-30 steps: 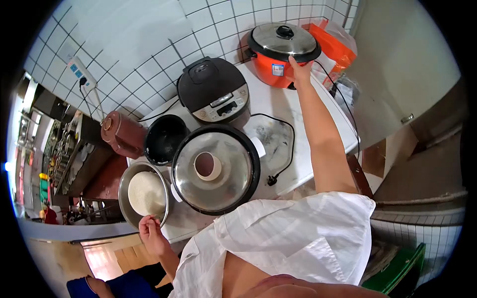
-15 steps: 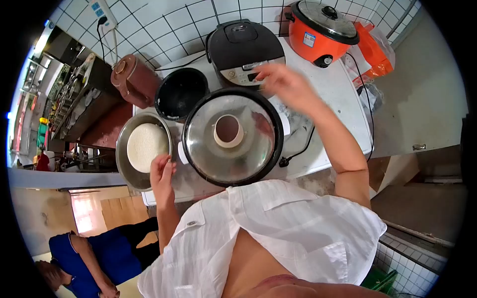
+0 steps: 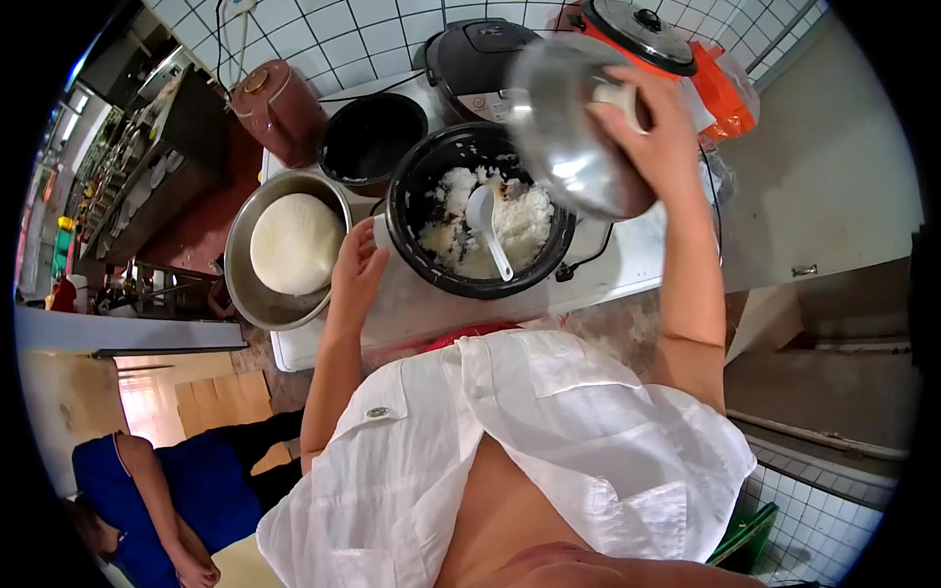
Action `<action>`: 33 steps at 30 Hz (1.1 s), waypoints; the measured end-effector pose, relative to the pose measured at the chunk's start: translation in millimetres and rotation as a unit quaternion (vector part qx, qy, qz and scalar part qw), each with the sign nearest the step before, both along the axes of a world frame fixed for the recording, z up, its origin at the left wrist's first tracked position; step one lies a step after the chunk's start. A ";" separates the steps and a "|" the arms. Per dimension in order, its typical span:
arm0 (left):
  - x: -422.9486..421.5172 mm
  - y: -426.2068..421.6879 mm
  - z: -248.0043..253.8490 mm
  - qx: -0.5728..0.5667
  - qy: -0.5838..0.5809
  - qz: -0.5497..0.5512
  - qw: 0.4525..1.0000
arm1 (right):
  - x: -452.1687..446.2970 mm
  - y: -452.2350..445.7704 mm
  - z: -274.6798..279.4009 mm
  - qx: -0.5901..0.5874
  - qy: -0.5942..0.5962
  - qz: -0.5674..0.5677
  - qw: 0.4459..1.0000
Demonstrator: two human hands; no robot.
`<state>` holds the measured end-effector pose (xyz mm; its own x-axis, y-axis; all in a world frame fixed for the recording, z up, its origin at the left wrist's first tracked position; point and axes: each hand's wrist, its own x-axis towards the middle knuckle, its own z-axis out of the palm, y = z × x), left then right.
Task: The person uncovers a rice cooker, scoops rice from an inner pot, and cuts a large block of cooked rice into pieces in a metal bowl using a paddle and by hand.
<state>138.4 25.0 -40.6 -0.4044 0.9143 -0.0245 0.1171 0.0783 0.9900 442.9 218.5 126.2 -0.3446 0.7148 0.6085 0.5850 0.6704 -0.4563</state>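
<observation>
My right hand (image 3: pixel 662 132) is closed round the pale knob of a shiny metal lid (image 3: pixel 564 137), holding it tilted above the right side of a black-rimmed rice cooker (image 3: pixel 412 255). White cooked rice (image 3: pixel 524 220) with some browned bits lies inside the cooker, and a white spoon (image 3: pixel 483 208) rests on the rice. At the cooker's left side, my left hand (image 3: pixel 358 269) has its fingers closed at the white side handle (image 3: pixel 382 232). Just left of that hand stands a steel bowl (image 3: pixel 235 250) with a large pale rounded mass (image 3: pixel 294 243) in it.
Behind are a black inner pot (image 3: pixel 343 147), a brown jug (image 3: pixel 279 113), a dark rice cooker (image 3: pixel 480 69) and an orange cooker (image 3: pixel 588 34). A cord plug (image 3: pixel 566 272) lies on the white table (image 3: pixel 627 265). A person in blue (image 3: pixel 211 490) is at lower left.
The lid has come off the cooker and risen to the right in my right hand, uncovering rice and spoon. My left hand has moved from the steel bowl's rim to the cooker's handle.
</observation>
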 end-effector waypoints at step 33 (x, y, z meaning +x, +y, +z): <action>2.1 26.8 64.6 -0.067 0.118 -0.052 0.989 | 3.1 -26.0 -122.7 -0.339 0.093 -0.051 0.935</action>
